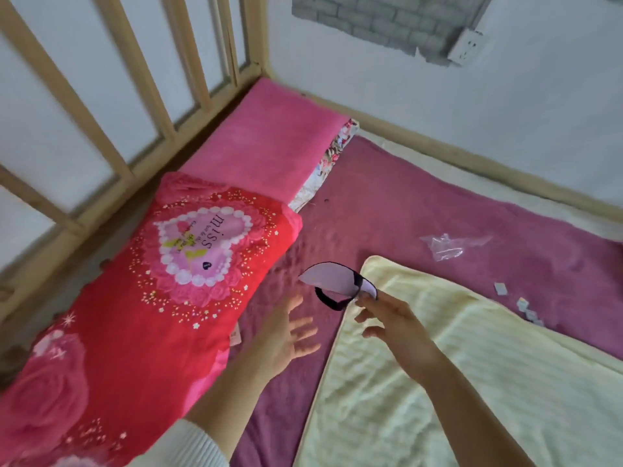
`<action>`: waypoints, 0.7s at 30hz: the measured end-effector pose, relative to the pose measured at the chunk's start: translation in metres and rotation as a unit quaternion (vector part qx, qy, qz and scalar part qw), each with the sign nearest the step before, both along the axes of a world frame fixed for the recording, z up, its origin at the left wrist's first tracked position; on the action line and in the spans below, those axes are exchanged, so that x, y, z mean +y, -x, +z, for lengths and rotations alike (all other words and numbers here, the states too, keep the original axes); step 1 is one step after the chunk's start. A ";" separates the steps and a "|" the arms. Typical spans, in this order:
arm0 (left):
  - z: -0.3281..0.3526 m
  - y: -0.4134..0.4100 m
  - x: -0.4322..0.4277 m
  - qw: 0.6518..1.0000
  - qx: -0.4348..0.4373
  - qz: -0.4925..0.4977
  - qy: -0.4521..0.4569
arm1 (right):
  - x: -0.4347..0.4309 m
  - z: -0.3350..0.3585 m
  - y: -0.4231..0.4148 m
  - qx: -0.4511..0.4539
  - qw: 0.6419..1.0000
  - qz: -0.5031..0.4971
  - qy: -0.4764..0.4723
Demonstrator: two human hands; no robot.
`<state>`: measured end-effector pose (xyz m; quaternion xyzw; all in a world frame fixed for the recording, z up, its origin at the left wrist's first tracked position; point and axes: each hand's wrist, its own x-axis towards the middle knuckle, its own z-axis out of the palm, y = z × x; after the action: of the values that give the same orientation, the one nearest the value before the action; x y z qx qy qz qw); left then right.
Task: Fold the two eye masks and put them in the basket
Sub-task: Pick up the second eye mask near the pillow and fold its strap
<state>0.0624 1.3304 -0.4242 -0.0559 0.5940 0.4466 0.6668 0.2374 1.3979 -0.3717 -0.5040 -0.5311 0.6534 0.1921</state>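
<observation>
A pale lilac eye mask with a dark edge and a black strap loop hangs in the air above the bed. My right hand pinches it at its right end with fingertips. My left hand hovers just below and to the left of the mask, fingers spread, holding nothing. No second mask and no basket are in view.
A red quilt with a heart print lies at left, a pink pillow behind it. A pale yellow blanket covers the purple sheet at right. A clear plastic bag and small paper scraps lie farther right. Wooden rails border the bed.
</observation>
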 end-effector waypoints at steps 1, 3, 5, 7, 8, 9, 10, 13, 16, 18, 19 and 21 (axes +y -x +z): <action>0.012 -0.005 -0.013 0.999 0.036 -0.003 -0.013 | -0.012 0.011 -0.007 0.008 1.000 0.000 -0.002; 0.034 -0.009 -0.036 0.997 0.070 0.010 -0.040 | -0.037 0.034 -0.019 0.007 0.999 0.029 -0.020; 0.050 -0.011 -0.054 0.998 0.038 -0.007 -0.051 | -0.056 0.049 -0.030 0.020 0.997 0.072 -0.028; 0.068 -0.015 -0.078 0.996 0.035 -0.047 -0.063 | -0.079 0.065 -0.042 0.050 0.993 0.108 -0.012; 0.072 -0.017 -0.090 0.991 0.070 -0.074 -0.090 | -0.089 0.071 -0.048 0.059 0.991 0.123 -0.001; 0.076 -0.022 -0.099 0.983 0.108 -0.098 -0.115 | -0.099 0.076 -0.054 0.060 0.989 0.133 0.001; 0.081 -0.028 -0.110 0.969 0.168 -0.119 -0.135 | -0.108 0.080 -0.060 0.050 0.989 0.139 -0.008; 0.092 -0.058 -0.138 0.963 0.206 -0.084 -0.152 | -0.137 0.082 -0.080 -0.021 0.988 0.129 -0.082; 0.096 -0.090 -0.170 0.972 0.153 -0.073 -0.163 | -0.166 0.079 -0.102 -0.062 0.984 0.117 -0.121; 0.103 -0.113 -0.195 0.974 0.143 -0.066 -0.161 | -0.184 0.075 -0.118 -0.067 0.982 0.118 -0.128; 0.106 -0.124 -0.208 0.977 0.127 -0.049 -0.166 | -0.193 0.072 -0.126 -0.068 0.983 0.117 -0.128; 0.111 -0.144 -0.233 0.975 0.110 -0.036 -0.189 | -0.212 0.068 -0.141 -0.072 0.984 0.104 -0.126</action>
<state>0.2064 1.0978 -0.3134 0.1419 0.5700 0.5299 0.6116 0.3781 1.1858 -0.3041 -0.4636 -0.6712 0.5596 0.1467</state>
